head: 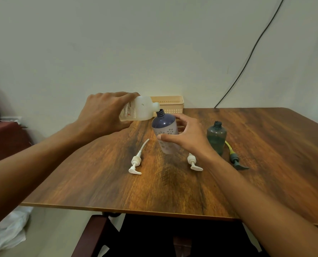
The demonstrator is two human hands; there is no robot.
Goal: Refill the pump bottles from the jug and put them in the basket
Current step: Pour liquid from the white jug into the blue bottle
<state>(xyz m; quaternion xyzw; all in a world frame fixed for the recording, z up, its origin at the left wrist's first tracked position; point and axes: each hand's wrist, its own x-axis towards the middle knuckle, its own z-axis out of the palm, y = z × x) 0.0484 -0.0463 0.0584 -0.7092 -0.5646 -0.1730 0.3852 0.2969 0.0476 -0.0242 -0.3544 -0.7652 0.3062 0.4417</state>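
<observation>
Left hand (102, 112) tips the white jug (138, 110) over the purple bottle (165, 130), which the right hand (187, 136) grips.

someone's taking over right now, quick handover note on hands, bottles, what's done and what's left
Left hand: holds the white jug tipped, spout at the mouth of the purple bottle.
Right hand: curled around the purple bottle, steadying it.
Green bottle: upright on the table, uncapped, to the right.
Three pumps lie loose on the table: two white, one green.
Basket: at the far edge; no bottle visible in it.
Done: pumps off.
Left: filling, refitting pumps, moving bottles to the basket. Fill levels cannot be told.
</observation>
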